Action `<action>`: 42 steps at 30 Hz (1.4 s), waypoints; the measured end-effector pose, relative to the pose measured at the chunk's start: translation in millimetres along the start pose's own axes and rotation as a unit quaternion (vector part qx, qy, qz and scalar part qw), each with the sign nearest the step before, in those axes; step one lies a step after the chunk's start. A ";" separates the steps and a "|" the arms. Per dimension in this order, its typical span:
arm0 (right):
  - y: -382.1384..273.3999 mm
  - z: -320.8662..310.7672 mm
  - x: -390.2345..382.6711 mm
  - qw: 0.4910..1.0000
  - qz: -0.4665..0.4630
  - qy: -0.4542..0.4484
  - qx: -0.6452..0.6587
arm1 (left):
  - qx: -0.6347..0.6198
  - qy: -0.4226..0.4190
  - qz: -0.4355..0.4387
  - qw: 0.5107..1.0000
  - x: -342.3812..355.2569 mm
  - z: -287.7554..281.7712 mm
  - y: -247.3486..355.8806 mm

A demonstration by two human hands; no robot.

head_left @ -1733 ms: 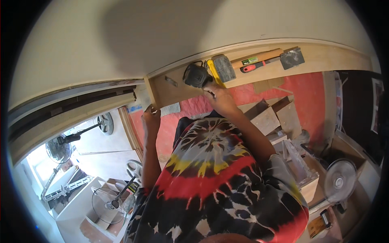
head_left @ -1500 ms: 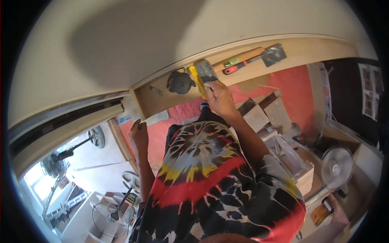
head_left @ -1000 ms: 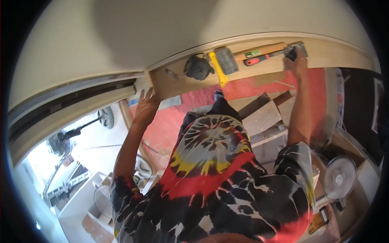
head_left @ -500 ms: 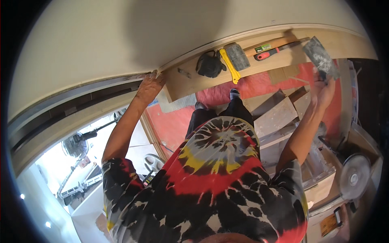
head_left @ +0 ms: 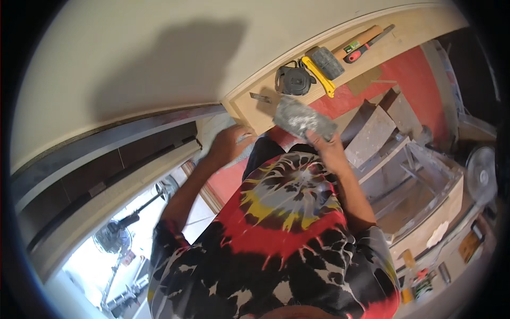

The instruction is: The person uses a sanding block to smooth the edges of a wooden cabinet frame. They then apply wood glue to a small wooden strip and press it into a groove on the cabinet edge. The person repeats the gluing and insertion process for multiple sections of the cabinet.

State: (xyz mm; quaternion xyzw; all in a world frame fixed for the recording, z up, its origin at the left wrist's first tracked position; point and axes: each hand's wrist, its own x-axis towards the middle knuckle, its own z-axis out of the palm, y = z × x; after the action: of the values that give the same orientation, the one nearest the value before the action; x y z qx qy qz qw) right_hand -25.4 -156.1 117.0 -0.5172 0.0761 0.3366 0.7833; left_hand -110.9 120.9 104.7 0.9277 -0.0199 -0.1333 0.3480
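Fingers of the right hand (head_left: 331,152) grasp a grey slab (head_left: 299,118); whether the blurred left hand (head_left: 228,143) grips, I cannot tell.

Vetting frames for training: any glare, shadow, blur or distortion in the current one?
Head view: bright opening at lower left blown out; large shadow on the pale surface; left hand and flat grey tool in the right hand look blurred; fisheye bends the wooden shelf.

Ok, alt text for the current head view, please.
The person's right hand holds a flat gray tool by a wooden shelf; the left hand is near the shelf's left end. On the shelf lie a tape measure, yellow knife, mallet and red-handled tool.
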 end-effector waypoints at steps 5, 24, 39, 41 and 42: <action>45.9 60.4 -17.7 0.963 -0.048 -0.119 -0.238 | -0.595 0.074 -0.188 0.777 -30.7 32.2 6.4; 112.6 105.2 -12.4 0.962 -0.022 -0.234 -0.137 | -0.258 -0.153 -0.199 0.933 -47.6 -36.9 -48.2; 83.4 120.2 28.9 0.850 -0.116 0.043 -0.511 | -0.369 0.084 -0.317 0.870 -11.6 -9.8 -71.1; 100.5 129.8 45.2 0.828 -0.152 0.079 -0.533 | -0.459 0.094 -0.297 0.832 -7.1 -4.3 -75.1; 105.5 133.2 51.4 0.822 -0.161 0.073 -0.541 | -0.503 0.104 -0.278 0.812 -3.3 0.2 -79.1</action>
State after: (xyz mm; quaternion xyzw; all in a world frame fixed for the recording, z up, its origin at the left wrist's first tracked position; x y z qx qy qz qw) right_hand -80.7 6.8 73.4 -0.8857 -0.1453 0.1536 0.4134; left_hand -118.5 181.1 53.8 0.5977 0.3448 -0.1189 0.7139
